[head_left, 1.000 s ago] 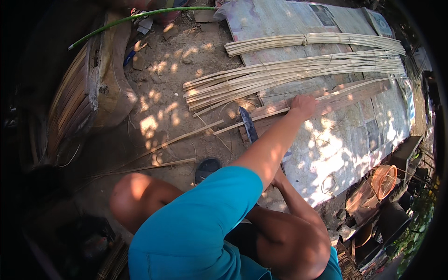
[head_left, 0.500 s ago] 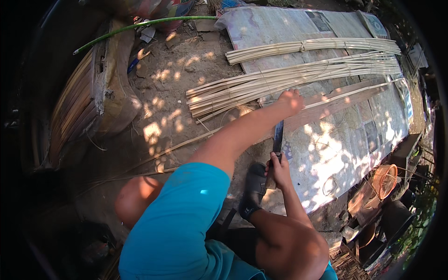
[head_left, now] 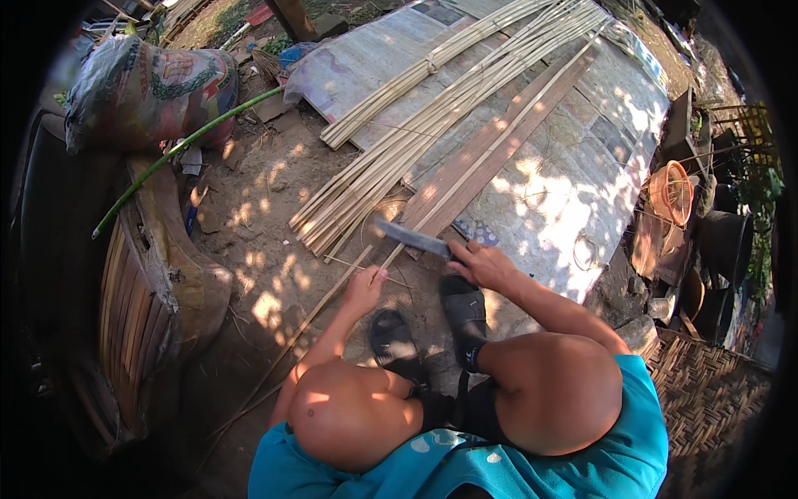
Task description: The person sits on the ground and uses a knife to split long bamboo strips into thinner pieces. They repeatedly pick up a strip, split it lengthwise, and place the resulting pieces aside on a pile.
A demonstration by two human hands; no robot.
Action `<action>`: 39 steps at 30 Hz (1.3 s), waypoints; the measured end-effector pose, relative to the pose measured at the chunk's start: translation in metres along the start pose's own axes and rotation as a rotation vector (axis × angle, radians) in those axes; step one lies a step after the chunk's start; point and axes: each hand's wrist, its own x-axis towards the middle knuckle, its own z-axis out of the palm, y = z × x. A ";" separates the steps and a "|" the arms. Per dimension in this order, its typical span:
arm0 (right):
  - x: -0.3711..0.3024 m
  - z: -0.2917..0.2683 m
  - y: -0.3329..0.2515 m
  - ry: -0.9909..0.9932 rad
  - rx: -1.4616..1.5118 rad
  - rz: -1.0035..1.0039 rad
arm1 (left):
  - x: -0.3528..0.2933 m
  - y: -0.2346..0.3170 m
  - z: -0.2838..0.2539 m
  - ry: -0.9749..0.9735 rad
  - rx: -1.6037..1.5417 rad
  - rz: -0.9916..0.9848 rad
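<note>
My left hand (head_left: 364,289) is closed around the near end of a long pale bamboo strip (head_left: 499,142), low in front of my knees. That strip runs away to the upper right along a flat brown board (head_left: 451,180). In my right hand (head_left: 485,264) is a knife (head_left: 413,239), gripped by its handle. The blade points left and lies across the strip just beyond my left hand; its tip is blurred, and whether it touches the strip I cannot tell. A loose pile of bamboo strips (head_left: 399,170) fans out left of the board, with a tied bundle (head_left: 431,65) beyond it.
A pale printed sheet (head_left: 532,200) covers the ground under the bamboo. Left stand a worn wooden piece with slats (head_left: 137,308), a green pole (head_left: 179,148) and a stuffed sack (head_left: 154,91). An orange basket (head_left: 670,193) and a woven mat (head_left: 702,391) are at right.
My left arm has drawn back from reaching far over the strips; that hand now grips the strip's near end. The knife has swung from pointing away to pointing left across the strip.
</note>
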 end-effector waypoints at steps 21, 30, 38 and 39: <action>-0.025 0.008 -0.012 0.031 0.083 0.028 | -0.050 -0.015 -0.017 0.063 0.553 -0.105; -0.022 -0.011 0.003 0.087 0.168 0.164 | -0.043 -0.010 -0.022 -0.068 0.126 -0.091; 0.016 -0.062 0.140 0.369 -0.042 0.502 | -0.051 -0.031 -0.010 0.030 0.271 -0.074; 0.021 -0.061 0.119 0.356 0.078 0.516 | -0.048 -0.032 -0.010 0.059 0.276 -0.086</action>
